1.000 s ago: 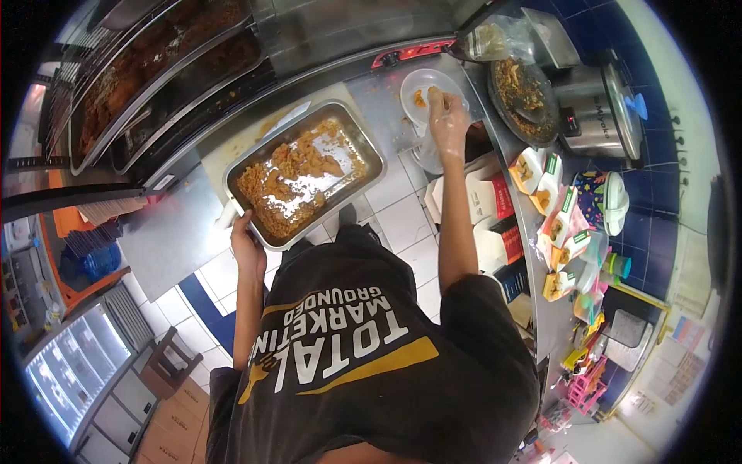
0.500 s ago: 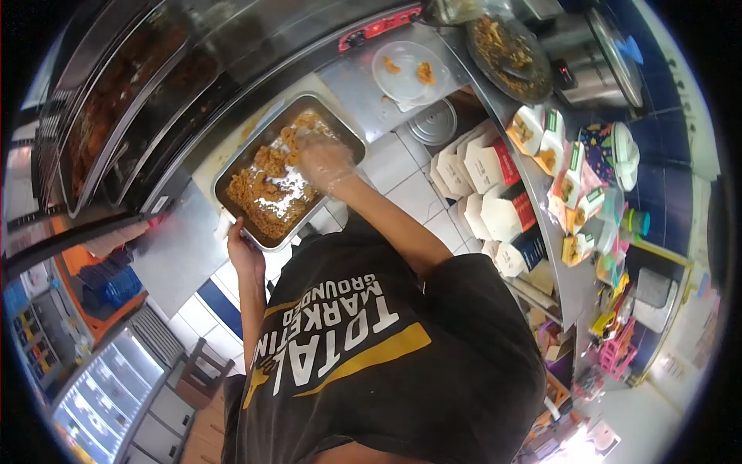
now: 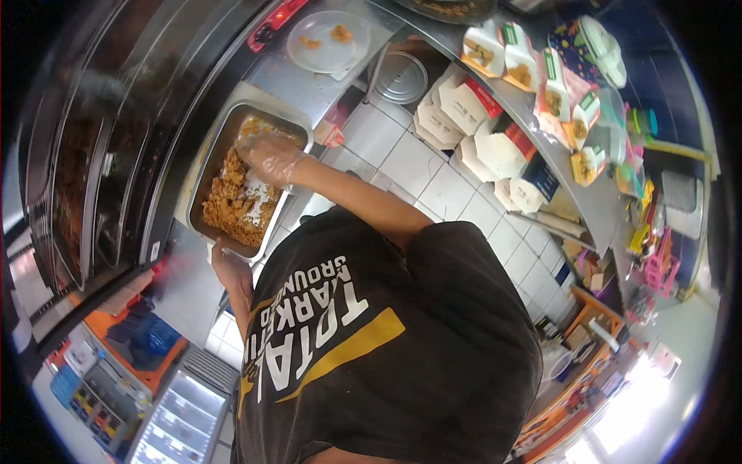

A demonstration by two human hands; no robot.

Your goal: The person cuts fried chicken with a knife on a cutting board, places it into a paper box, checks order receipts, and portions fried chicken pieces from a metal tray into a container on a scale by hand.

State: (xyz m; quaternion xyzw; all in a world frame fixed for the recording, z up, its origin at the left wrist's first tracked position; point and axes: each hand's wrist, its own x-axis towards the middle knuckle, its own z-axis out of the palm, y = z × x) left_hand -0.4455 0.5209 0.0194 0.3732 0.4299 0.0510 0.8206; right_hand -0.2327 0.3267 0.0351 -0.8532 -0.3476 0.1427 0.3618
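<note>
A deep metal tray (image 3: 199,193) holds golden-brown fried, crumb-coated pieces (image 3: 232,205), heaped mostly in its near half. Bare metal shows between crumbs along the right side. My left hand (image 3: 229,271), bare, grips the near corner of the tray, its thumb at the rim. Inside the far half of the tray is my right hand (image 3: 272,158), in a clear plastic glove. Its fingers point down and left among the crumbs and look curled together; their tips are hidden, so what they hold cannot be made out.
A clear plate (image 3: 328,46) with a few fried bits lies on the metal counter beyond the tray. Glass display shelves (image 3: 100,193) rise at left. White food boxes (image 3: 464,108) stack under the right counter, with small filled cartons (image 3: 522,69) on top. A round lid (image 3: 400,77) sits low behind.
The view has turned, so tray and counter appear farther left. My right hand stays in the tray's far half and has shifted slightly left within it. My left hand keeps the near corner.
</note>
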